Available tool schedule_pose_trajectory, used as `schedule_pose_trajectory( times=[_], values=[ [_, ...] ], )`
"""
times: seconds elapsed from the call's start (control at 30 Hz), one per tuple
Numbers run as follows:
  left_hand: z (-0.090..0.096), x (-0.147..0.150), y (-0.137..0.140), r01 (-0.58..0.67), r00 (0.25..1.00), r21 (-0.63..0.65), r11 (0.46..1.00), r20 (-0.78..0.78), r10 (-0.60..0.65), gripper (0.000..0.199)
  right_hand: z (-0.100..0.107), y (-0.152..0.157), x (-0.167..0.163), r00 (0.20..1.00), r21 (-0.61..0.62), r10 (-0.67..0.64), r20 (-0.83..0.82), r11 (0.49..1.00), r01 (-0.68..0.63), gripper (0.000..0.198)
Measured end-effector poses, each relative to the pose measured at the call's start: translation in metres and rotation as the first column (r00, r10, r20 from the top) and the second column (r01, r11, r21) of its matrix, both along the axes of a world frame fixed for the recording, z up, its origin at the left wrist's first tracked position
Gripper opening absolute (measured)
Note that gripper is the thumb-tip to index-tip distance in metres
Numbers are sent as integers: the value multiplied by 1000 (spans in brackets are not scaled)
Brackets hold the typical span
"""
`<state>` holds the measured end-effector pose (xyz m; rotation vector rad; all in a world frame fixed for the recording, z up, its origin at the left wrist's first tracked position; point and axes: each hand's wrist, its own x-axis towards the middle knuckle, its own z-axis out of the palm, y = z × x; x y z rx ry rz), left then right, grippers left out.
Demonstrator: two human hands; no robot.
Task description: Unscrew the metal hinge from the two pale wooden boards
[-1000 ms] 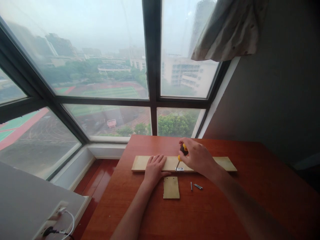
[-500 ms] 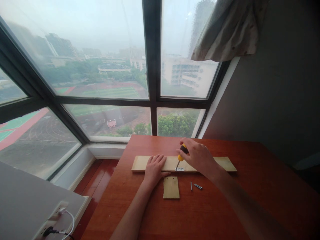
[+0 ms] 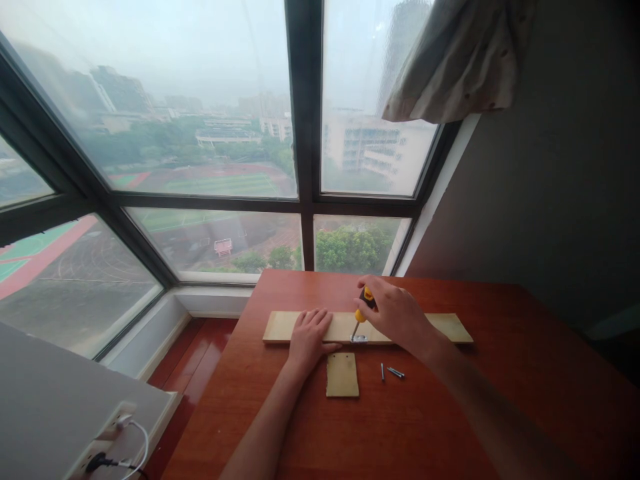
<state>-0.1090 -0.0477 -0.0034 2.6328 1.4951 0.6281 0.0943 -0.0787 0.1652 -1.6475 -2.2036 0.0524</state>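
Observation:
A long pale wooden board point(image 3: 280, 327) lies crosswise on the table. My left hand point(image 3: 311, 333) rests flat on it with the fingers stretched out, the thumb at its front edge. In my right hand point(image 3: 395, 310) is a screwdriver point(image 3: 361, 315) with a yellow and black handle, gripped from above and tilted. Its tip meets a small shiny metal plate point(image 3: 359, 339) at the board's front edge; whether a screw sits under the tip I cannot tell. Closer to me lies a small wooden piece point(image 3: 343, 375) with two holes along its far edge.
Several loose screws point(image 3: 395, 373) lie right of the small wooden piece. The reddish-brown table point(image 3: 400, 433) stands against a large window point(image 3: 210, 167). A curtain point(image 3: 460, 60) hangs at the upper right. Plugged-in cables point(image 3: 143, 443) run from wall sockets at the lower left.
The screwdriver's handle has turned slightly in my right hand, its yellow and black pattern shifting. My left hand and the board have stayed in place.

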Motion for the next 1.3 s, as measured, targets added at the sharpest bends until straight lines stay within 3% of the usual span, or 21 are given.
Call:
schedule_pose_trajectory(
  times=[0.17,0.43,0.63,0.87,1.03,1.3],
  values=[
    [-2,-1,1,3,1000,1,1000,-8,-3,70,1,-3,2,999,-21,33,-42,999,-34,36],
    [-3,-1,2,3,1000,4,1000,-22,-3,69,3,0,-1,1000,4,-1,-15,1000,2,20],
    [-4,-2,2,1,1000,-4,1000,-17,-1,72,2,-1,1,999,8,24,-38,1000,-24,31],
    [-1,-2,1,9,1000,0,1000,-3,-9,72,2,1,0,1000,5,-24,5,1000,23,21],
    [-2,-2,1,4,1000,3,1000,0,-4,71,2,-2,1,998,0,40,-40,999,-40,33],
    [0,-2,1,4,1000,0,1000,13,-4,67,3,1,0,1000,16,-16,5,1000,16,18]
  ],
)
